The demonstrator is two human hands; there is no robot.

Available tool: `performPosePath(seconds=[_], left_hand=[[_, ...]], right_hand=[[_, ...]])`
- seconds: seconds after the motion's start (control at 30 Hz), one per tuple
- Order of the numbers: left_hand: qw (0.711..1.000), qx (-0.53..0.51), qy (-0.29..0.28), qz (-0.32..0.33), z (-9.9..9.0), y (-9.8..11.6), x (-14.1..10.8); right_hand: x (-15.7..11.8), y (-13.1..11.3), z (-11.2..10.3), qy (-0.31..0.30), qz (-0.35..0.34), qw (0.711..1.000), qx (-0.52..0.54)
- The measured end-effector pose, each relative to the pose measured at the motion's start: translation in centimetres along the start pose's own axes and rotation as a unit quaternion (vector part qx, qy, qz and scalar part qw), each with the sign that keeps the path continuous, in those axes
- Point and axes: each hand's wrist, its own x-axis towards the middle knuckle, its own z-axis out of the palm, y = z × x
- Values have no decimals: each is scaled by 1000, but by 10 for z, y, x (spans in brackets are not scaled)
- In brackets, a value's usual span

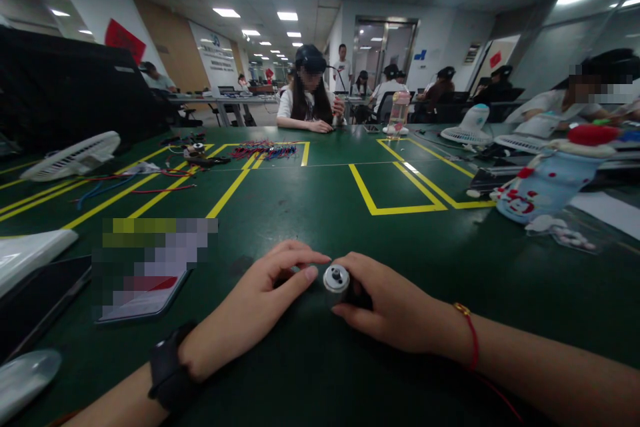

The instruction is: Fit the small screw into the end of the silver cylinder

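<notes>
A small silver metal cylinder (336,285), like a small electric motor, stands upright with a short shaft and small holes on its top face. My right hand (383,293) wraps round its right side, thumb in front and fingers behind. Just left of the cylinder is my left hand (275,280), its index finger and thumb apart and stretched toward it, with nothing between them. The lower part of the cylinder is in shadow, and a dark shape in my right palm cannot be made out.
A phone (150,287), partly blurred out, lies to the left on the green table (280,207). Wires (265,150) and a white fan (75,155) are farther back. At right stands a blue bottle (550,180). A person (310,93) sits opposite, holding something.
</notes>
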Motion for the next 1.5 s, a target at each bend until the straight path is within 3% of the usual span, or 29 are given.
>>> performPosePath(seconds=[0.2, 0.53, 0.73, 0.87, 1.0, 1.1, 1.5], left_hand=[[1000, 0, -7, 13, 5, 10, -1], [998, -8, 54, 19, 14, 9, 4], [996, -27, 84, 18, 7, 9, 2], [992, 44, 120, -9, 1, -3, -4], [987, 142, 59, -44, -1, -19, -7], [984, 174, 21, -33, 0, -26, -7], [978, 207, -13, -26, 0, -29, -7]], right_hand=[[1, -1, 0, -1, 3, 1000, -7], [2, -1, 2, 2, -13, 1000, -5], [2, -3, 0, -2, -6, 1000, 0], [1, -3, -2, -7, 1, 1000, 3], [-1, -2, -2, -11, 11, 1000, -2], [-2, -1, -2, -13, 14, 1000, -1], [-1, 2, -1, -15, 18, 1000, -3]])
